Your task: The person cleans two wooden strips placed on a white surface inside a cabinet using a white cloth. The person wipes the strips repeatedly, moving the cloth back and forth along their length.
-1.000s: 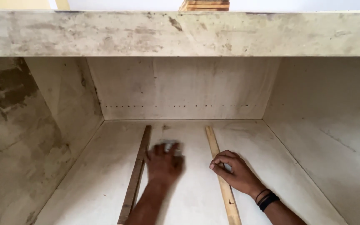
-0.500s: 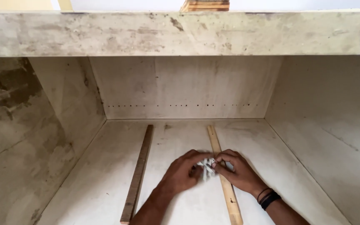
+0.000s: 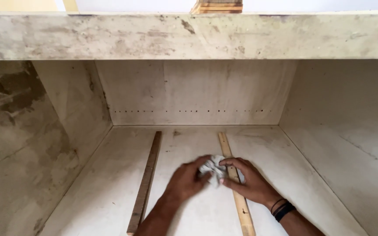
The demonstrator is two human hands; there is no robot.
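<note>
Both my hands meet over a crumpled grey-white rag [image 3: 212, 168] on the floor of a pale wooden cabinet box [image 3: 110, 188]. My left hand [image 3: 187, 180] grips the rag from the left side. My right hand [image 3: 246, 181], with dark bands on its wrist, holds the rag's right side with fingers curled, resting across the lighter wooden strip [image 3: 237, 192]. A darker wooden strip [image 3: 146, 181] lies to the left of my left forearm.
The box has a back panel [image 3: 197, 91] with a row of small holes, stained side walls [image 3: 31, 140] and a thick top edge [image 3: 189, 35]. Both strips run front to back along the floor.
A second ago my left hand pressed the rag on the floor between the strips, apart from my right hand. It moved right and both hands now hold the rag together.
</note>
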